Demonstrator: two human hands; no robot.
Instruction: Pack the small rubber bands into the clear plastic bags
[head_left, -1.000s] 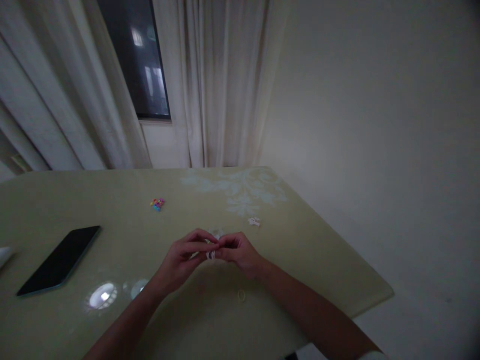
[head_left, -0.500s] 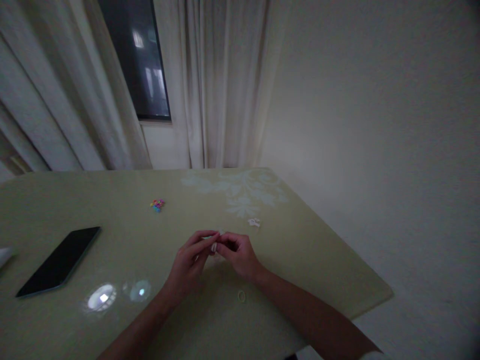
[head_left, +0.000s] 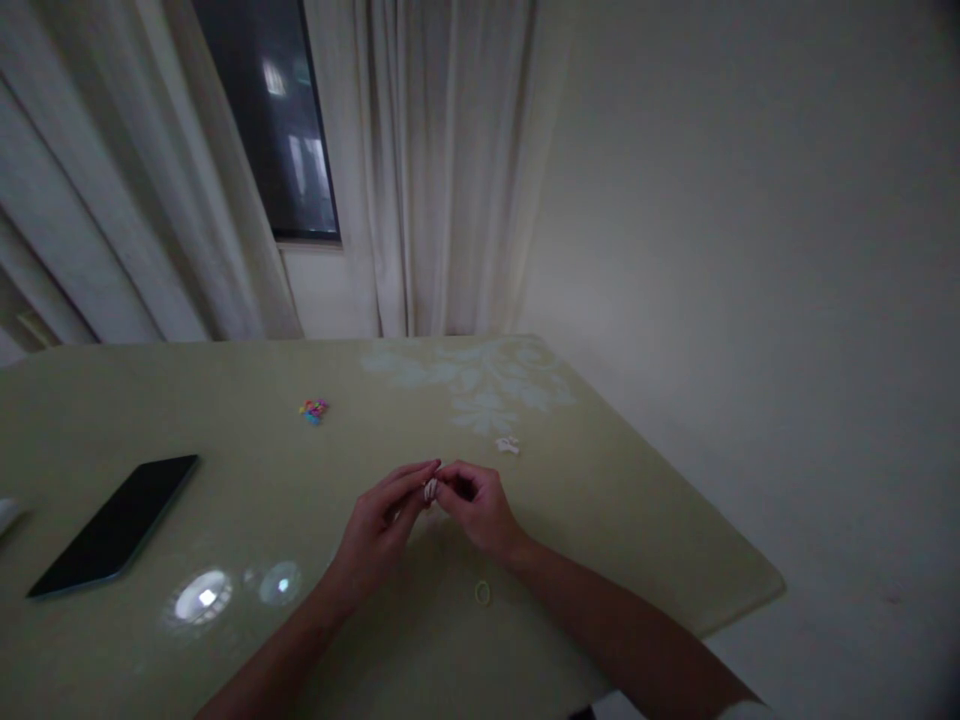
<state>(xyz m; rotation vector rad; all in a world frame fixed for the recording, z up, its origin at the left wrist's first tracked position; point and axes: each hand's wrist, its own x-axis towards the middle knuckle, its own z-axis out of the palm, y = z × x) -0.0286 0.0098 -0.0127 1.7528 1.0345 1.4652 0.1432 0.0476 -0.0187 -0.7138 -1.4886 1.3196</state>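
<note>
White bands point(head_left: 430, 490) are held where the fingertips of both hands meet, above the table point(head_left: 637, 520) and well to the right of the tablet point(head_left: 112, 525). By the left hand point(head_left: 379, 517), which is the one closer to the tablet, the bands are gripped at the fingertips, with the fingers stretched out and drawn together. By the right hand point(head_left: 482, 512), on the side away from the tablet, they are pinched with a bent forefinger and thumb. Whether they are looped around a fingertip or only squeezed between the fingers cannot be told, as most of them is hidden.

Far to the right of the tablet, past both hands, a white pile point(head_left: 508, 445) is seen lying loose. A coloured pile point(head_left: 313, 410) is set beyond the tablet's far end and to its right. A pale ring point(head_left: 477, 595) is left lying flat, well to the right of the tablet's near end.

For good handling, the bands are best anchored with one hand while small, slow pulls are made with the other. Tension should be shared evenly, since a thin band could be snapped off the fingertips if one side were let go too soon. The strands should be spread apart so that none is crossed, and the fingers parted slightly for a clear sight of them.
</note>
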